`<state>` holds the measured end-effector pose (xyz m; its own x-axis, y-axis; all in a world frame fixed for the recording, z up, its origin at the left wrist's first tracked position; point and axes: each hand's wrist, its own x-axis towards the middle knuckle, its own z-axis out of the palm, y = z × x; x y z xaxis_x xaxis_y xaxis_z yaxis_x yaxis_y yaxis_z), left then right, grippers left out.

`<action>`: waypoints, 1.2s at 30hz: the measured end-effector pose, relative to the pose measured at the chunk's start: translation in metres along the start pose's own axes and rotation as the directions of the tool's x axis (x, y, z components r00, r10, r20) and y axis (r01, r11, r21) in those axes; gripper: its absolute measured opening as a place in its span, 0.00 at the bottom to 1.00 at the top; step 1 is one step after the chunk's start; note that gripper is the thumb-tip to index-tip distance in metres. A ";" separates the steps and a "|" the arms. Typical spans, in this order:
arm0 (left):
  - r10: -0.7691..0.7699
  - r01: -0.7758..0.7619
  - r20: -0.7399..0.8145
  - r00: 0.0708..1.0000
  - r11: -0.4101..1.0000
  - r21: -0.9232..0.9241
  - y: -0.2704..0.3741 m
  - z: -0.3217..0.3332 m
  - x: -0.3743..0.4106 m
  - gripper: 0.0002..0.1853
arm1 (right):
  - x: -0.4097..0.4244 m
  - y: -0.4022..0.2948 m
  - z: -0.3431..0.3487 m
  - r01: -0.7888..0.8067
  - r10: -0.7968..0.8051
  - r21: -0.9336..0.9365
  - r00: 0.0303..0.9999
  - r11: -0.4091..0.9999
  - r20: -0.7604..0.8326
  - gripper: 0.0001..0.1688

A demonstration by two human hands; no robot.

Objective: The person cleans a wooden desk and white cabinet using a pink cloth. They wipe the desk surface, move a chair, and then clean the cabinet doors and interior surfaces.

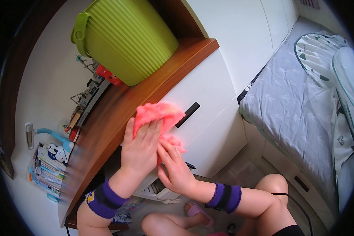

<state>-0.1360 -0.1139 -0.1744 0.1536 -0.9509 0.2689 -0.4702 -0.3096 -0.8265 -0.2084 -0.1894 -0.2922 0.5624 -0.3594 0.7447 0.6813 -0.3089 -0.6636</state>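
A fluffy coral-pink cloth (157, 113) is bunched between my two hands in front of the white drawer cabinet. My left hand (140, 150) lies along it, fingers nearly straight and pointing away from me. At the cloth's lower part, my right hand (177, 172) has its fingertips on the fabric, close beside the left palm. Part of the cloth is hidden beneath the hands. Both forearms wear purple bands with a black strip. Left of the hands runs the front edge of a brown wooden desktop (106, 138).
A ribbed green bin (132, 41) stands on the desktop's far end. Along the wall are a model ship (91, 97), a blue desk lamp (51, 132) and stacked books (48, 168). A black drawer handle (188, 114) juts out near the cloth. A bed (283, 97) stands right.
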 end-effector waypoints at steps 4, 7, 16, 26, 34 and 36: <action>-0.090 0.090 0.002 0.996 0.996 0.021 0.006 0.012 -0.040 0.29 | -0.010 0.008 -0.003 0.092 -0.080 -0.069 0.984 0.993 0.158 0.43; -0.150 0.149 0.042 0.988 0.989 0.027 0.015 0.018 -0.065 0.30 | -0.017 0.014 -0.001 0.137 -0.115 -0.088 0.970 0.987 0.216 0.44; -0.257 0.261 0.100 0.961 0.965 -0.028 0.079 0.055 -0.091 0.35 | -0.040 0.059 -0.023 0.209 -0.144 -0.228 0.952 0.951 0.271 0.32; -0.175 0.167 0.177 0.969 0.984 0.060 0.144 0.087 -0.044 0.34 | -0.052 0.111 -0.067 0.038 0.011 -0.434 0.994 0.900 0.109 0.20; 0.004 -0.014 0.377 0.926 1.000 0.025 0.202 0.102 0.007 0.35 | -0.072 0.143 -0.115 -0.147 0.203 -0.539 0.978 0.830 0.047 0.21; 0.007 0.005 0.351 0.936 0.999 -0.032 0.203 0.101 0.016 0.35 | -0.071 0.141 -0.123 -0.144 0.159 -0.522 0.987 0.841 -0.016 0.21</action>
<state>-0.1411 -0.1919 -0.3879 0.4458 -0.8922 0.0725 -0.4971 -0.3141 -0.8088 -0.2096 -0.3157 -0.4470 0.6561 -0.4178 0.6285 0.2477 -0.6675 -0.7022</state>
